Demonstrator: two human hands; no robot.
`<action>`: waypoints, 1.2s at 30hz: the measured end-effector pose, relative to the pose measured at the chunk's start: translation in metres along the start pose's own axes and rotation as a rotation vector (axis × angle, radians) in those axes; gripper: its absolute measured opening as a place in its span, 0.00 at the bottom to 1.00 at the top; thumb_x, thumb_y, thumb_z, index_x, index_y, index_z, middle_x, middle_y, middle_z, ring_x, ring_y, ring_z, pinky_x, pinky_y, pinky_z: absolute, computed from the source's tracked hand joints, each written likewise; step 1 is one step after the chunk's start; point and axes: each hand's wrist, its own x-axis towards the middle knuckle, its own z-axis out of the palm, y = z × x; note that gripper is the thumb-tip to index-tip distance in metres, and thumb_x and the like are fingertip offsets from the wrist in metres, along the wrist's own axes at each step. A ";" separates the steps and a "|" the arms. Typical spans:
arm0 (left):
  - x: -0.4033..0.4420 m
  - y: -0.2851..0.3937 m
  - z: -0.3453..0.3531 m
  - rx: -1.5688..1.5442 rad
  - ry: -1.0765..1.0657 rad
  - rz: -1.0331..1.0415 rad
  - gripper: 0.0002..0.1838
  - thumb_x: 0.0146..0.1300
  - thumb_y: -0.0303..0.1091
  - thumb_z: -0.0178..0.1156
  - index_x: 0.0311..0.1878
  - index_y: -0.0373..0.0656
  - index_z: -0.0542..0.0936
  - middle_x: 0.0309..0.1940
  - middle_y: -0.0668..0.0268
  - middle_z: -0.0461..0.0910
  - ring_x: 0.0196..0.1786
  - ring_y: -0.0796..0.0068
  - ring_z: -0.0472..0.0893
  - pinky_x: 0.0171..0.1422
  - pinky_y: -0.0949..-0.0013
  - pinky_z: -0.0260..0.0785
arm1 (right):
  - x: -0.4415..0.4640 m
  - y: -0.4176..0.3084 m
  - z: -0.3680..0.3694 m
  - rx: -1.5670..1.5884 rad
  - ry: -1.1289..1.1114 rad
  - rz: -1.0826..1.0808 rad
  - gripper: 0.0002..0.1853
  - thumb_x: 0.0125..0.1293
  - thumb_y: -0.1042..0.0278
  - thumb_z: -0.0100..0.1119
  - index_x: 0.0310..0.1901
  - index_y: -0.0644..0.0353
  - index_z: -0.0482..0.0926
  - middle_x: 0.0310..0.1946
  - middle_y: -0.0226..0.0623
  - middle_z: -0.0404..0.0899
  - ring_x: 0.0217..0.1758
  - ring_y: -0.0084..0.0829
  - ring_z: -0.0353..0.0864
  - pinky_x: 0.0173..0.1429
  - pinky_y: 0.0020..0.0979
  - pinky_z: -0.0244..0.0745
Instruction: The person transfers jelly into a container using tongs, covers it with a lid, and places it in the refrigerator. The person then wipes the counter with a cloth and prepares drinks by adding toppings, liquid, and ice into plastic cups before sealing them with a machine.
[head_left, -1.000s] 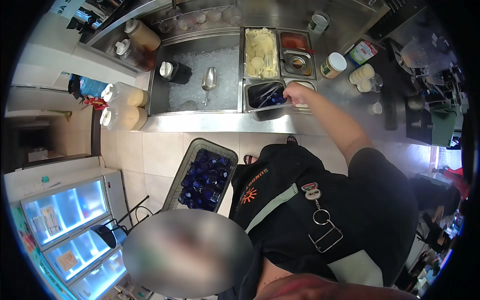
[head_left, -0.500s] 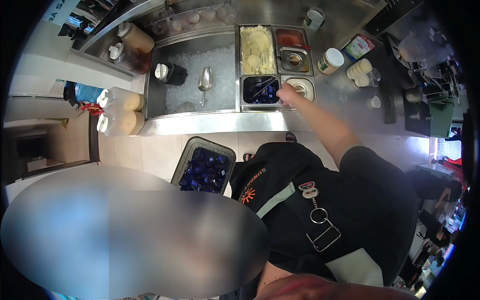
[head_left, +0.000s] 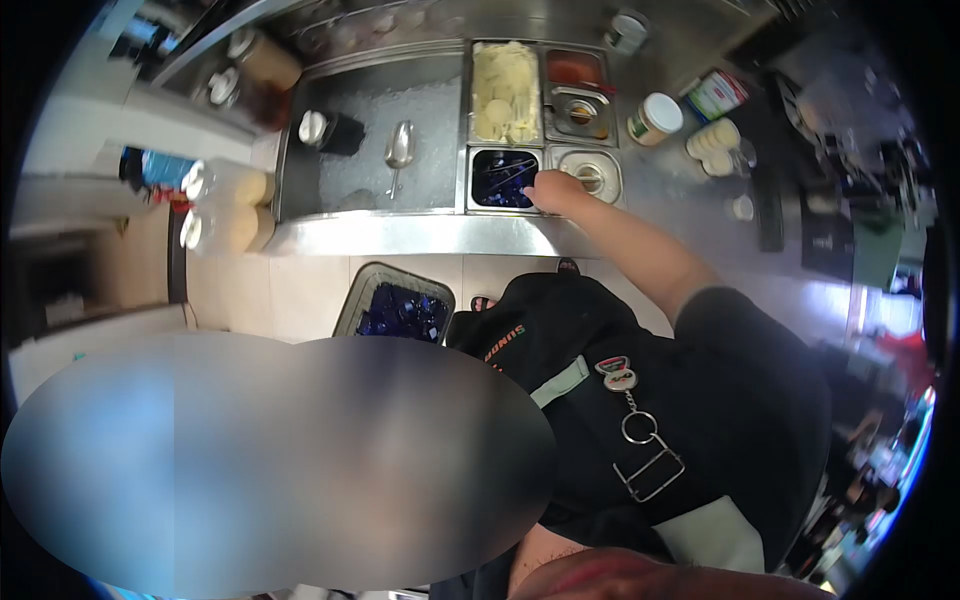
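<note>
Head view: I see the right hand [head_left: 558, 192] curled at the pan [head_left: 500, 209] just left of its fingers, though I can't tell how tightly they grip. Filled with blue cubes [head_left: 492, 190], likely slick, the pan looks stiff, moderately heavy, best held by its rim. Farther lower-left, blur cuts off the tub [head_left: 360, 293]; the left hand isn't visible.

Steel counter [head_left: 380, 236] with inset pan [head_left: 498, 209], jar [head_left: 655, 118]

Open pan [head_left: 503, 208] between ice bin [head_left: 300, 185] and lidded pan [head_left: 603, 170], tub [head_left: 358, 295] on the near side, seemingly above the floor [head_left: 300, 290]
</note>
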 end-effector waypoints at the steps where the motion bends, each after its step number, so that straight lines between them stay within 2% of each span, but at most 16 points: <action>1: -0.003 -0.003 -0.002 -0.070 0.012 0.026 0.24 0.64 0.44 0.51 0.51 0.30 0.78 0.50 0.49 0.79 0.53 0.56 0.79 0.59 0.54 0.71 | -0.006 -0.008 -0.015 -0.028 -0.021 -0.044 0.20 0.67 0.53 0.54 0.34 0.64 0.85 0.27 0.49 0.84 0.29 0.41 0.86 0.40 0.43 0.80; 5: -0.029 -0.023 -0.043 -0.193 0.002 0.050 0.23 0.70 0.45 0.49 0.52 0.33 0.79 0.45 0.57 0.83 0.46 0.63 0.83 0.54 0.63 0.74 | -0.017 -0.035 -0.013 0.533 -0.432 -0.275 0.20 0.71 0.51 0.52 0.33 0.60 0.80 0.28 0.34 0.83 0.34 0.27 0.83 0.38 0.36 0.77; 7: -0.056 -0.027 -0.033 -0.198 0.028 0.070 0.23 0.71 0.45 0.46 0.52 0.34 0.79 0.46 0.56 0.84 0.47 0.62 0.83 0.55 0.61 0.74 | -0.031 -0.075 -0.018 0.776 -0.550 -0.429 0.16 0.74 0.54 0.50 0.40 0.58 0.79 0.37 0.31 0.84 0.37 0.21 0.81 0.38 0.25 0.75; 9: -0.078 -0.039 -0.023 -0.146 0.224 0.081 0.24 0.72 0.46 0.45 0.52 0.34 0.79 0.46 0.55 0.83 0.47 0.61 0.83 0.56 0.60 0.75 | -0.058 -0.125 -0.038 1.013 -0.780 -0.600 0.27 0.75 0.42 0.44 0.63 0.54 0.71 0.61 0.32 0.74 0.64 0.29 0.71 0.63 0.35 0.66; 12: -0.105 -0.074 -0.011 -0.203 0.462 0.070 0.20 0.70 0.44 0.49 0.43 0.34 0.80 0.40 0.57 0.84 0.41 0.66 0.83 0.49 0.64 0.74 | -0.066 -0.184 -0.024 1.091 -1.008 -0.788 0.36 0.76 0.37 0.32 0.76 0.53 0.54 0.75 0.35 0.57 0.77 0.34 0.55 0.77 0.42 0.47; 15: -0.109 -0.074 -0.001 -0.189 0.512 0.063 0.18 0.69 0.43 0.55 0.36 0.35 0.81 0.33 0.61 0.83 0.33 0.74 0.81 0.38 0.71 0.72 | -0.066 -0.224 0.019 1.130 -1.175 -0.660 0.35 0.79 0.43 0.24 0.75 0.63 0.54 0.73 0.39 0.60 0.76 0.33 0.56 0.79 0.36 0.47; 17: -0.120 -0.105 -0.046 -0.134 0.497 0.022 0.18 0.65 0.43 0.61 0.28 0.36 0.80 0.24 0.64 0.80 0.25 0.78 0.77 0.29 0.73 0.68 | -0.056 -0.245 0.050 1.070 -1.153 -0.610 0.35 0.79 0.44 0.23 0.73 0.65 0.56 0.72 0.42 0.62 0.76 0.33 0.57 0.79 0.35 0.47; 20: -0.111 -0.056 -0.067 0.178 0.427 -0.314 0.20 0.57 0.40 0.70 0.17 0.37 0.77 0.15 0.66 0.75 0.17 0.80 0.72 0.23 0.74 0.63 | -0.057 -0.303 0.093 1.032 -1.255 -0.714 0.36 0.79 0.43 0.23 0.72 0.66 0.58 0.72 0.41 0.62 0.76 0.34 0.57 0.79 0.35 0.46; 24: -0.088 -0.038 -0.118 0.274 0.406 -0.346 0.16 0.56 0.34 0.65 0.18 0.33 0.79 0.13 0.64 0.75 0.17 0.78 0.73 0.21 0.71 0.61 | -0.082 -0.387 0.135 0.910 -1.282 -0.746 0.36 0.78 0.40 0.24 0.71 0.64 0.62 0.71 0.42 0.64 0.75 0.36 0.59 0.77 0.37 0.50; 26: -0.046 -0.026 -0.156 0.336 0.325 -0.252 0.14 0.56 0.32 0.64 0.18 0.36 0.78 0.14 0.67 0.74 0.17 0.80 0.72 0.20 0.70 0.60 | -0.063 -0.391 0.173 0.901 -1.117 -0.730 0.41 0.76 0.36 0.22 0.71 0.66 0.62 0.71 0.43 0.64 0.75 0.37 0.60 0.78 0.38 0.49; 27: -0.037 -0.014 -0.148 0.080 0.373 -0.223 0.13 0.56 0.31 0.63 0.19 0.38 0.75 0.16 0.70 0.72 0.18 0.81 0.71 0.20 0.72 0.58 | -0.060 -0.384 0.199 0.902 -1.099 -0.585 0.37 0.77 0.39 0.24 0.71 0.64 0.63 0.70 0.40 0.66 0.74 0.36 0.62 0.77 0.39 0.53; 28: -0.026 0.002 -0.136 0.131 0.383 -0.105 0.13 0.56 0.30 0.63 0.19 0.41 0.72 0.17 0.71 0.71 0.19 0.82 0.69 0.20 0.74 0.56 | -0.093 -0.383 0.181 0.925 -0.981 -0.554 0.34 0.77 0.41 0.30 0.70 0.61 0.65 0.68 0.39 0.69 0.72 0.36 0.64 0.75 0.38 0.57; 30: -0.023 -0.008 -0.181 0.255 0.366 -0.131 0.12 0.54 0.29 0.61 0.19 0.40 0.70 0.18 0.72 0.69 0.20 0.82 0.67 0.22 0.74 0.56 | -0.121 -0.373 0.160 0.826 -0.780 -0.475 0.29 0.75 0.44 0.43 0.66 0.58 0.71 0.62 0.40 0.75 0.67 0.34 0.69 0.70 0.35 0.63; 32: -0.020 -0.023 -0.231 0.253 0.508 -0.155 0.10 0.51 0.31 0.62 0.23 0.35 0.74 0.21 0.67 0.72 0.23 0.78 0.70 0.24 0.74 0.58 | -0.105 -0.335 0.198 0.644 -0.615 -0.768 0.25 0.72 0.52 0.54 0.63 0.60 0.73 0.59 0.41 0.78 0.63 0.32 0.74 0.66 0.33 0.68; 34: -0.001 -0.020 -0.266 0.327 0.415 -0.224 0.17 0.49 0.36 0.63 0.32 0.27 0.78 0.31 0.55 0.79 0.34 0.67 0.79 0.38 0.67 0.72 | -0.094 -0.297 0.189 0.555 -0.634 -0.724 0.23 0.72 0.54 0.53 0.60 0.63 0.75 0.54 0.42 0.80 0.57 0.32 0.78 0.63 0.34 0.70; 36: 0.022 -0.029 -0.290 0.456 0.154 -0.047 0.19 0.51 0.37 0.61 0.34 0.25 0.79 0.34 0.53 0.79 0.38 0.63 0.79 0.46 0.63 0.73 | -0.110 -0.235 0.172 0.693 -0.609 -0.546 0.20 0.72 0.59 0.55 0.58 0.64 0.77 0.49 0.41 0.82 0.50 0.30 0.82 0.57 0.32 0.76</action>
